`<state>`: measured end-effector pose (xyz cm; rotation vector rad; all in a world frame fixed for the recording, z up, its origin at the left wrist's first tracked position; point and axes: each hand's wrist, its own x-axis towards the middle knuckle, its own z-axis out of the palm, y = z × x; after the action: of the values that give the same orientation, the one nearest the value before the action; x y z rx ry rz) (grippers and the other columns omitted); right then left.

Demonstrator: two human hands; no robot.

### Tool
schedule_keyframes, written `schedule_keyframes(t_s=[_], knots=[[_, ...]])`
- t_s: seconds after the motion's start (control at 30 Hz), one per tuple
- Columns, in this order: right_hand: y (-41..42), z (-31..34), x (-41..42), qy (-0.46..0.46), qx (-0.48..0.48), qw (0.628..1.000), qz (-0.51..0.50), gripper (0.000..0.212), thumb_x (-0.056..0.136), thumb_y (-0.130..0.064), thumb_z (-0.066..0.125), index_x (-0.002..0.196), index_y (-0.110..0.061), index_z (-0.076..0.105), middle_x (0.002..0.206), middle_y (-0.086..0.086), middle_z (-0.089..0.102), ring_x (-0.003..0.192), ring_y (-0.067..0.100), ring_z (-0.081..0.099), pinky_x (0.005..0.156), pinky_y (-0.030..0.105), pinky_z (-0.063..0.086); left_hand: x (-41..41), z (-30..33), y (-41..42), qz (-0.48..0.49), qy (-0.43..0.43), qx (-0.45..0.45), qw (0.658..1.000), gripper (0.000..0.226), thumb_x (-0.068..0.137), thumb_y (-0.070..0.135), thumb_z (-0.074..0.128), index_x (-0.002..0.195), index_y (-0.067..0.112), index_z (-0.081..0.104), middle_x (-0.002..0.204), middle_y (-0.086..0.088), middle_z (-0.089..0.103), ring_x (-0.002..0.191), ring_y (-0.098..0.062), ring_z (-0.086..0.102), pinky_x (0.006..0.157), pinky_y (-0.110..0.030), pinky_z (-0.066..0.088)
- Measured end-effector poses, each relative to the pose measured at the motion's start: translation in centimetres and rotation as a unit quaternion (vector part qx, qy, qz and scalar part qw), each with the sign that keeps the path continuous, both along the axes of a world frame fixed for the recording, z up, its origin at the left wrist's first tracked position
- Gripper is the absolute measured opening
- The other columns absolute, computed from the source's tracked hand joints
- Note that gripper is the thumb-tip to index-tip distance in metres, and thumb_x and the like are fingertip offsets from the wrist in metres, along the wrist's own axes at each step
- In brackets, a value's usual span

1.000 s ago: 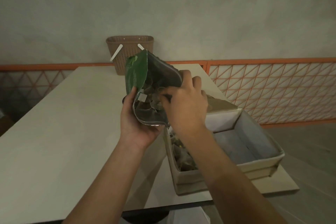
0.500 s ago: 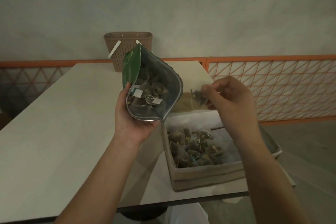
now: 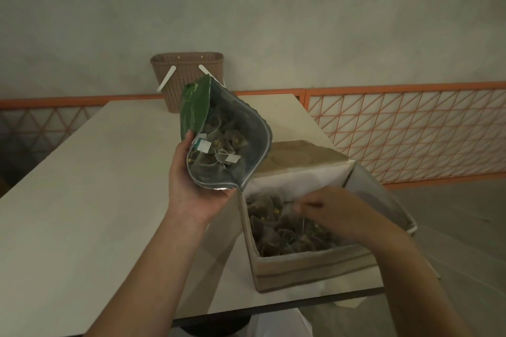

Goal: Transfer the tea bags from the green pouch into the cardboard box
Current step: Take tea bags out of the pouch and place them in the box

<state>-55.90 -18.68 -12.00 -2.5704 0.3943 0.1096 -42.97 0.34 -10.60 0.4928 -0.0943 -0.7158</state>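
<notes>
Left hand: we see the left hand raised above the table, palm up, fingers and thumb curled round the lower end of the green pouch, forearm rising from 6 o'clock.
Green pouch: held tilted, its mouth gaping wide toward us, silver lining showing; tea bags in the pouch with white paper tags lie inside. Its lower lip sits just beside the box's near-left corner.
Right hand: the right hand is lowered into the cardboard box, knuckles up, fingertips pinching a tea bag over the pile; the grip is narrow.
Cardboard box: at 3 o'clock of the pouch, on the table's right edge, flaps open, a heap of tea bags in the box covering its left part.
Change: half a second ago we saw the right hand up beside the pouch's mouth holding that bag in the air; now it is down inside the box. The left hand and pouch have kept their pose.
Background: a brown basket stands at 12 o'clock on the table's far end.
</notes>
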Motion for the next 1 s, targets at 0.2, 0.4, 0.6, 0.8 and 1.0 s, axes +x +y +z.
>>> schedule_keyframes(t_s=[0.2,0.4,0.6,0.8,1.0], knots=[[2.6,3.4,0.7,-0.234,0.026,0.971,-0.031,0.011,0.093,-0.032,0.06,0.084,-0.036,0.063,0.08,-0.022,0.061,0.077,-0.003,0.057,0.063,0.009,0.042,0.5,-0.2,0.3,-0.014,0.009,-0.004,1.0,0.048,0.095,0.053,0.051,0.122,0.018,0.07,0.125,-0.009,0.069,0.105,-0.031,0.069,0.077,-0.041,0.063],[7.2,7.9,1.9,-0.344,0.081,0.935,0.045,0.006,0.085,-0.022,0.071,0.091,-0.023,0.074,0.078,-0.018,0.065,0.072,-0.006,0.058,0.066,0.005,0.044,0.2,0.2,0.3,-0.014,-0.009,0.017,1.0,0.053,0.098,0.053,0.046,0.118,0.012,0.072,0.115,-0.014,0.073,0.092,-0.031,0.074,0.071,-0.038,0.062],[9.7,7.2,7.3,-0.282,-0.137,0.945,0.095,0.022,0.09,-0.021,0.062,0.11,-0.019,0.072,0.108,0.0,0.066,0.09,0.012,0.061,0.083,0.022,0.048,0.3,-0.3,0.3,0.024,-0.013,0.036,0.999,0.056,0.098,0.051,0.047,0.082,0.012,0.084,0.093,-0.01,0.077,0.074,-0.024,0.076,0.058,-0.031,0.061],[10.3,6.3,9.5,-0.24,-0.207,0.946,0.069,0.033,0.089,-0.016,0.064,0.12,-0.008,0.061,0.115,0.008,0.057,0.095,0.021,0.057,0.071,0.026,0.041,0.5,-0.3,0.4,0.035,-0.012,0.035,0.999,0.052,0.095,0.052,0.051,0.081,0.015,0.084,0.095,-0.008,0.078,0.074,-0.025,0.077,0.063,-0.033,0.062],[9.4,6.6,8.8,-0.274,-0.185,0.942,0.061,0.016,0.092,-0.019,0.058,0.102,-0.014,0.068,0.099,0.002,0.066,0.087,0.017,0.064,0.074,0.024,0.05,0.5,-0.3,0.5,0.025,-0.012,0.025,0.999,0.052,0.094,0.053,0.053,0.081,0.012,0.083,0.092,-0.011,0.077,0.071,-0.027,0.076,0.059,-0.035,0.061]])
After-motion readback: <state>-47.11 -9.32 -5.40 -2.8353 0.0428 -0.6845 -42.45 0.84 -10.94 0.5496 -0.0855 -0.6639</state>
